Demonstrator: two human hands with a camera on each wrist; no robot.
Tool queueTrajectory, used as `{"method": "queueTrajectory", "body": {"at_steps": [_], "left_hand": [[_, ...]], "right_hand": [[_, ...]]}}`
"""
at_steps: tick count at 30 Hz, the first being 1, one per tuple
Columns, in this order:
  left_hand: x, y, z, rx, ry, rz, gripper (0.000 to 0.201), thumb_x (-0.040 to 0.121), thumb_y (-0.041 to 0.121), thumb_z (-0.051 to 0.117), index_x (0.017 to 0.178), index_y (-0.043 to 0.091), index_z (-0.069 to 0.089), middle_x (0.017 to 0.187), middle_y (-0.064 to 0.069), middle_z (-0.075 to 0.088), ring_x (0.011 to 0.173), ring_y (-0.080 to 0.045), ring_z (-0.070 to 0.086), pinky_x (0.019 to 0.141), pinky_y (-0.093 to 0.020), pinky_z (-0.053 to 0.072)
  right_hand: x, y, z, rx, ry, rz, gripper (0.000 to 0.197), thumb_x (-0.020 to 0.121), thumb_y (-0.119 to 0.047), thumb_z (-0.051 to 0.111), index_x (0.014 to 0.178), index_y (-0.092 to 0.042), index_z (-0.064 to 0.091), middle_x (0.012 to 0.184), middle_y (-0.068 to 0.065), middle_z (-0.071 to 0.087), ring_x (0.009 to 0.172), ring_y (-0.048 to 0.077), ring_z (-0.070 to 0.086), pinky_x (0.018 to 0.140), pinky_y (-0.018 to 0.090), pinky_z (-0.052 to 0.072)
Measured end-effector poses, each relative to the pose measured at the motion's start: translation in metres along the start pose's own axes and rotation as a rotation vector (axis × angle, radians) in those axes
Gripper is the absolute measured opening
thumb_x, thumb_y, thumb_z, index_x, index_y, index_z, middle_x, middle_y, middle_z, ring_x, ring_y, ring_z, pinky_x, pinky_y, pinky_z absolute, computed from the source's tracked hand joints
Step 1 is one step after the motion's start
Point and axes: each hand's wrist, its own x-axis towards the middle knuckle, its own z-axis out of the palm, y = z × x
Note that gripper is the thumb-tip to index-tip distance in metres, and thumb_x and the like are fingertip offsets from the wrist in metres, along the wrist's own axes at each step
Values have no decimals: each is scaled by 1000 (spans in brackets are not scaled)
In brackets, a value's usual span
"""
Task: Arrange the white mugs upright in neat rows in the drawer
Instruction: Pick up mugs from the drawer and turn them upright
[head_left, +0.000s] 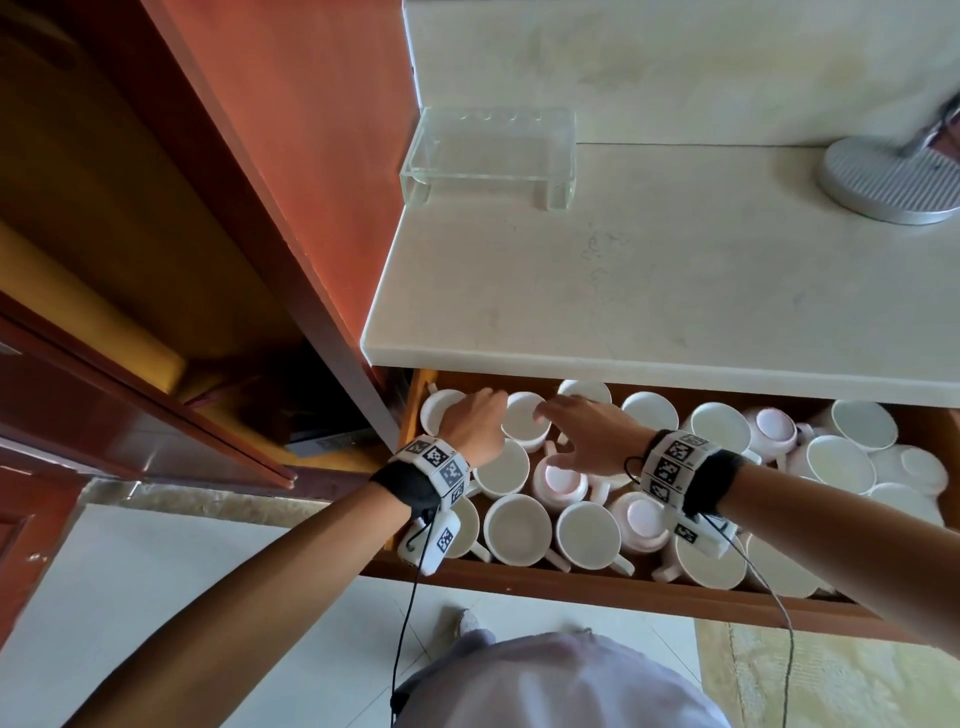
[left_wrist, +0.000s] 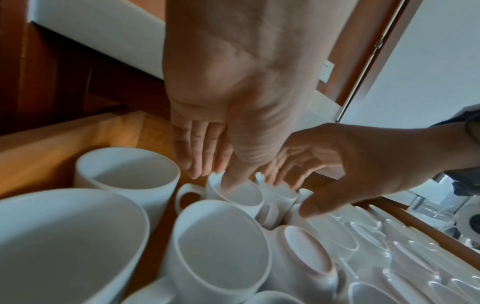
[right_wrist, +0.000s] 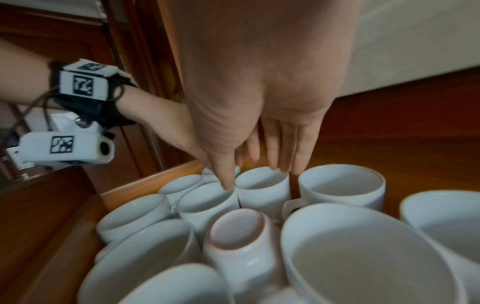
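Note:
An open wooden drawer (head_left: 571, 587) holds several white mugs, most upright. Some lie bottom up, such as one (head_left: 558, 480) in the middle row and another (head_left: 641, 522) near the front. Both hands meet at one upright mug (head_left: 524, 418) in the back row. My left hand (head_left: 493, 402) has straight fingers, and its thumb tip touches that mug's rim (left_wrist: 239, 193). My right hand (head_left: 545, 421) reaches in from the right. Its straight fingertips (right_wrist: 275, 166) sit at the mug's far rim (right_wrist: 262, 185), thumb down by the near side.
The pale countertop (head_left: 675, 312) overhangs the drawer's back row. On it stand a clear acrylic riser (head_left: 493, 150) and a grey round base (head_left: 883, 176). A wooden cabinet door (head_left: 156, 364) hangs open at the left. White saucers (head_left: 841, 462) crowd the drawer's right end.

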Motion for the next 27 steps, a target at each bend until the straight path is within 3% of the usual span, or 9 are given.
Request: {"method": "queueTrajectory", "body": {"at_steps": [2, 6, 9, 14, 19, 23, 27], "left_hand": [[-2, 8, 2, -2, 23, 5, 26, 92, 2, 63, 115, 12, 56, 115, -6, 60, 97, -26, 62, 71, -34, 50], [-6, 17, 7, 38, -15, 48, 32, 93, 3, 63, 123, 12, 57, 122, -6, 60, 105, -27, 62, 81, -40, 56], [-10, 17, 9, 92, -69, 72, 36, 92, 2, 63, 126, 13, 62, 129, -4, 58, 116, -26, 56, 88, -41, 55], [-13, 16, 7, 174, -95, 90, 37, 88, -2, 58, 118, 15, 71, 124, 1, 63, 114, -24, 55, 86, -37, 53], [-16, 16, 7, 158, -124, 61, 30, 91, 9, 60, 117, 18, 70, 119, 0, 65, 114, -23, 57, 89, -39, 53], [-16, 16, 5, 131, -155, 31, 33, 94, 10, 60, 125, 16, 67, 124, -4, 64, 117, -25, 57, 95, -43, 53], [-17, 20, 5, 125, -151, 4, 29, 95, 14, 60, 123, 17, 68, 122, -4, 63, 116, -25, 58, 93, -41, 54]], "right_hand": [[-14, -5, 2, -47, -69, -4, 64, 80, -53, 73, 132, -25, 49, 124, -6, 58, 107, 19, 62, 74, 35, 50], [-25, -18, 19, -152, -102, -10, 83, 74, -63, 74, 142, -25, 45, 133, -2, 57, 117, 24, 60, 86, 40, 51], [-20, -21, 29, -169, -104, 10, 80, 75, -55, 76, 141, -23, 46, 128, 2, 57, 112, 27, 62, 80, 39, 52], [-14, -30, 29, -214, -98, 30, 52, 82, -38, 66, 129, -21, 53, 109, 3, 63, 96, 28, 67, 70, 37, 53], [-8, -34, 33, -227, -107, 58, 55, 80, -34, 63, 133, -23, 53, 96, 1, 66, 83, 26, 69, 61, 34, 49], [-9, -34, 27, -183, -133, 53, 42, 79, -28, 70, 119, -17, 62, 95, 2, 68, 84, 25, 69, 63, 33, 54], [-16, -32, 27, -123, -77, 54, 42, 81, -24, 70, 122, -18, 60, 101, 5, 67, 90, 27, 69, 72, 37, 58]]}}
